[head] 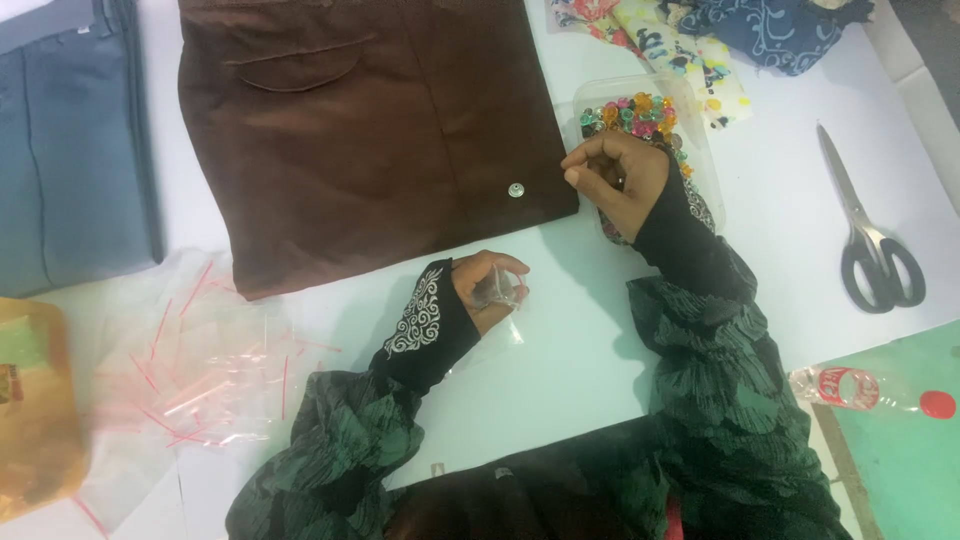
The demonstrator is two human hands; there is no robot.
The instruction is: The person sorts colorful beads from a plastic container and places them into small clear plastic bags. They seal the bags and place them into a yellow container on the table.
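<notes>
My left hand [487, 288] rests on the white table [560, 340] and is closed on a small clear plastic bag [500, 290]. My right hand [615, 175] hovers over a clear plastic tray [690, 110] filled with several coloured buttons [635, 113]; its fingers are pinched together, and what they hold is too small to tell. Folded brown trousers [370, 120] with one silver button [516, 190] lie just left of the right hand.
Scissors [868, 235] lie at the right. A pile of small clear bags with red strips [195, 365] sits at the left, beside a yellow bag [35, 410]. Folded blue cloth [70, 140] is far left, patterned fabric [740, 30] at the top, a plastic bottle [870, 390] lower right.
</notes>
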